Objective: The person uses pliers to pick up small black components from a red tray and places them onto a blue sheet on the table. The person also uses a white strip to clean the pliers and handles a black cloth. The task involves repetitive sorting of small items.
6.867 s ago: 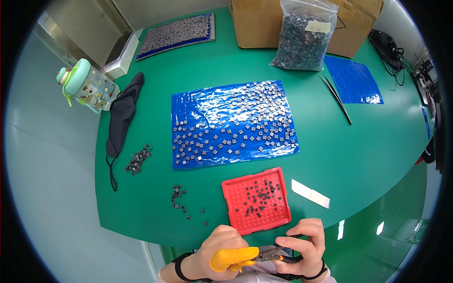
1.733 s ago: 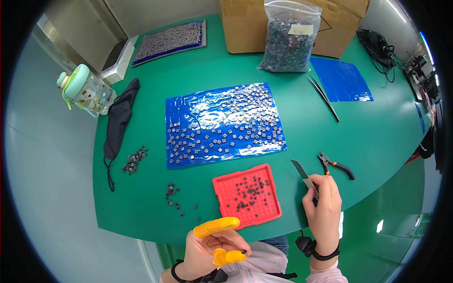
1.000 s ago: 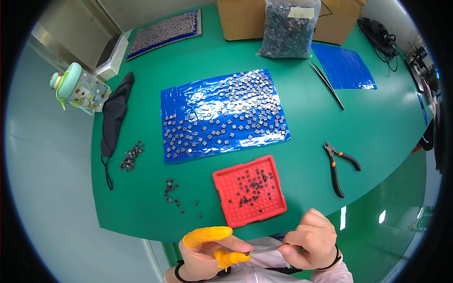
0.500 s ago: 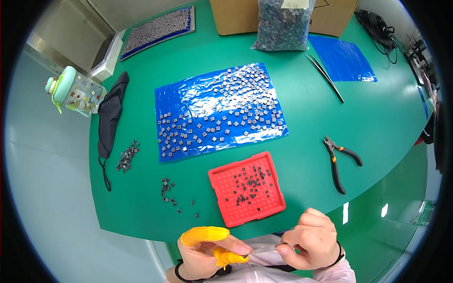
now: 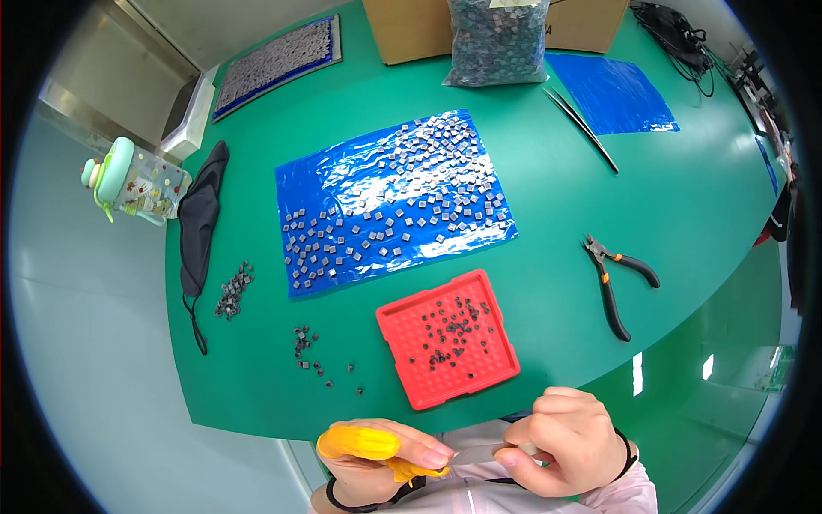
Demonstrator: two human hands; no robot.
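My left hand [image 5: 368, 463], with yellow finger cots on some fingers, is at the table's near edge. Its thumb and a covered finger pinch a small dark piece [image 5: 443, 469], mostly hidden. Beside it, my right hand [image 5: 567, 441] is bare and closed with its fingers curled. Between its thumb and forefinger is a thin pale strip [image 5: 484, 451] pointing at the left thumb; its exact kind is unclear. Just beyond both hands sits a red square tray [image 5: 401, 330] with many small dark round parts [image 5: 461, 327] scattered in it.
Small grey square parts [image 5: 385, 231] dot a blue film sheet [image 5: 308, 184]. Loose dark parts [image 5: 229, 295] lie at left, near a black strap-like cloth [image 5: 199, 223] and a bottle [image 5: 145, 180]. Cutting pliers [image 5: 606, 278], tweezers [image 5: 586, 133] and a filled bag [image 5: 498, 47] lie right and back.
Both hands have shifted slightly, the left a little leftward and the right a little rightward. The whole view has moved slightly; the things on the table stay in place.
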